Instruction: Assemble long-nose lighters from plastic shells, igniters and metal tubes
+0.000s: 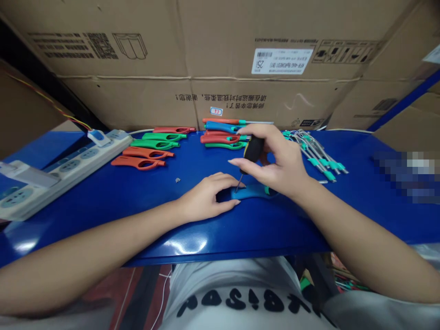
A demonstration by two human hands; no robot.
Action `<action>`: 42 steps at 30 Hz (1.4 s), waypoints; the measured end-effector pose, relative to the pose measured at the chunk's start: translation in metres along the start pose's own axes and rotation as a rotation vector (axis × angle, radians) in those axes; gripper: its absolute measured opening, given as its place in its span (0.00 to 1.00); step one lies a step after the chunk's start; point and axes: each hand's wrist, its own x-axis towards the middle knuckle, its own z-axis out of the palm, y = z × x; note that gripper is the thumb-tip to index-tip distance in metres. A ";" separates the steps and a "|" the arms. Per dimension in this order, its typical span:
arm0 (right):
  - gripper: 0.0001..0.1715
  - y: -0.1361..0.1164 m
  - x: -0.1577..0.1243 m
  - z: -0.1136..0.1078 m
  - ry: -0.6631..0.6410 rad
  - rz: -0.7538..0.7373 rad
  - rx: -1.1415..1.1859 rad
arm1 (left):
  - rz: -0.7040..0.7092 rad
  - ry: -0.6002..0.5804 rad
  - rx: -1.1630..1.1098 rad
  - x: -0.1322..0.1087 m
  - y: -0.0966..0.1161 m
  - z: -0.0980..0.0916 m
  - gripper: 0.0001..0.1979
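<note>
My right hand (280, 160) is closed around a black-and-yellow screwdriver (253, 149), held nearly upright. Its thin shaft points down, with the tip at the near end of a blue lighter handle (254, 190) lying on the table. My left hand (209, 195) pinches that end of the handle between thumb and fingers. A teal piece shows at the handle's other end, partly behind my right wrist. To the left of my left hand lies a small heap of screws (178, 180).
Red, green and orange lighter handles (140, 162) lie in a row at the left. Assembled lighters (222, 137) sit behind my hands. Metal lighter tubes with teal ends (318, 156) are piled at the right. A power strip (68, 165) stands at the left; cardboard (137, 101) walls off the back.
</note>
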 end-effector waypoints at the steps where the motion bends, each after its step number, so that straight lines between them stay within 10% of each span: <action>1: 0.30 0.000 0.000 -0.001 0.017 -0.038 -0.041 | 0.002 0.000 0.002 0.000 0.000 0.000 0.15; 7: 0.28 -0.010 0.002 -0.005 -0.241 -0.009 0.218 | 0.011 -0.003 -0.009 0.001 0.000 0.000 0.16; 14: 0.26 -0.010 0.001 -0.007 0.013 -0.130 -0.077 | 0.009 -0.001 0.009 0.000 0.001 -0.001 0.16; 42: 0.27 -0.011 0.003 -0.009 -0.152 -0.042 0.043 | 0.004 -0.027 -0.002 0.001 0.002 -0.002 0.17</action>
